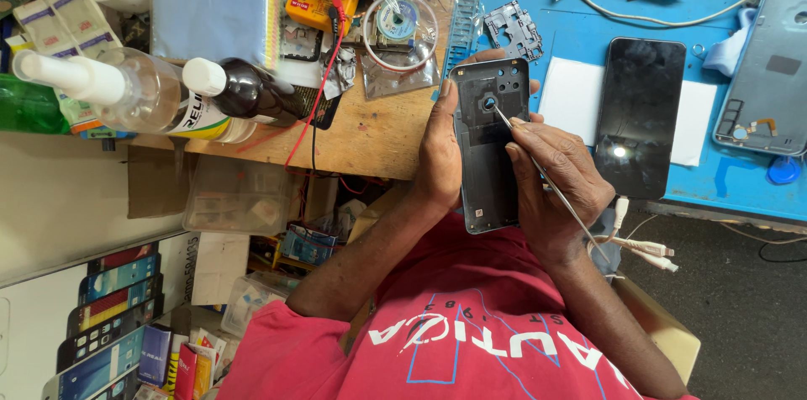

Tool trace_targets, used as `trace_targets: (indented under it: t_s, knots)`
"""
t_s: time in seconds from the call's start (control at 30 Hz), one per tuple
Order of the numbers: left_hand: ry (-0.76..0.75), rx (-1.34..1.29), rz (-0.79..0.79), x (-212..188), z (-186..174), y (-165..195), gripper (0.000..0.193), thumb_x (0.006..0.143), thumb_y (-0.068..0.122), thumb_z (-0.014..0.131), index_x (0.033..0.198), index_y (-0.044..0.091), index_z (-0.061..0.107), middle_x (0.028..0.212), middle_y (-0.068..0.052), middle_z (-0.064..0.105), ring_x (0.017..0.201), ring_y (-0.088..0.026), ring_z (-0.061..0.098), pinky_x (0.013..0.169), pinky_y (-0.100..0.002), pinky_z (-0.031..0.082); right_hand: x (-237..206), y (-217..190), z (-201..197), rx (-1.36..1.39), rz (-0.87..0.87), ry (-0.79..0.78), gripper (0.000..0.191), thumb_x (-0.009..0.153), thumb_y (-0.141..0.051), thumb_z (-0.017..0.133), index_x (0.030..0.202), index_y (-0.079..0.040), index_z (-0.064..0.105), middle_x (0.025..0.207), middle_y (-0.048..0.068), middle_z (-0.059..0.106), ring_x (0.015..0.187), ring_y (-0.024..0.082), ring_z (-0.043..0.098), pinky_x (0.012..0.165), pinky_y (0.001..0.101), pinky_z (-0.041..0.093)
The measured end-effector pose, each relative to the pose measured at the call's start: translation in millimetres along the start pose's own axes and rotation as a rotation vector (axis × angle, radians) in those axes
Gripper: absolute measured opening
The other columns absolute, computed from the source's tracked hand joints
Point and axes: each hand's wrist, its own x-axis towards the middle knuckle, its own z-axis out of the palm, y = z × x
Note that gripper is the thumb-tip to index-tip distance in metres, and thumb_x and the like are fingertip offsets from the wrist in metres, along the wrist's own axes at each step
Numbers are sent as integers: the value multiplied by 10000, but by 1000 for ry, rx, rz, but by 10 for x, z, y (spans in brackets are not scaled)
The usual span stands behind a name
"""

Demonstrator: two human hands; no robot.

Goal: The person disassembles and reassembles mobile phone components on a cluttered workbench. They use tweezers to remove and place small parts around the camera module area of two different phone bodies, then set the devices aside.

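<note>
Red shirt point(471, 341) nearest, cluttered wooden bench point(378, 135), blue mat point(588, 39) beyond.

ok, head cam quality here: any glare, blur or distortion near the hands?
Head view: even, bright light; both hands sharp, left hand gripping the phone back cover, right hand holding a thin metal tool. One glare spot on the black screen lying on the blue mat. Wide-angle bending at the edges; the bottles at left look stretched.

Both hands point(504, 160) in closed grip
</note>
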Motion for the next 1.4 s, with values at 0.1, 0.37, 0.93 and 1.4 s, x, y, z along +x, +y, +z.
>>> trace_targets:
  t_s: [0.1, 0.37, 0.93, 1.4]
  knots:
    - [6, -5, -5, 4, -2, -1, 563, 1183, 490, 317, 1509, 39, 401, 1310, -243, 599, 1137, -291, 664, 1086, -465, 560, 0, 0, -8, -5, 18, 5, 213, 1024, 10, 757, 1230, -25, 716, 1190, 140, 750, 1128, 271, 739, 1061, 391, 600]
    - [-6, 8, -22, 2, -7, -3, 561, 1179, 491, 298, 1519, 54, 389, 1316, -240, 597, 1133, -287, 666, 1070, -455, 567, -18, 6, -17, 33, 69, 21, 198, 1032, 8, 758, 1225, -19, 725, 1186, 144, 754, 1128, 273, 743, 1029, 360, 600]
    - [-9, -39, -41, -9, -15, -5, 554, 1185, 493, 303, 1518, 60, 396, 1306, -245, 609, 1074, -305, 693, 1017, -462, 588, 12, -73, -69, -29, 41, -37, 177, 1034, -21, 755, 1209, -25, 727, 1154, 132, 757, 1053, 244, 749, 1037, 375, 596]
    - [-2, -17, -46, 5, -48, -5, 584, 1175, 501, 299, 1569, 81, 393, 1306, -241, 606, 1124, -323, 694, 1013, -467, 588, 20, -28, -7, -16, 11, -33, 208, 1010, 5, 773, 1209, -36, 730, 1154, 125, 754, 1047, 236, 745, 1061, 385, 595]
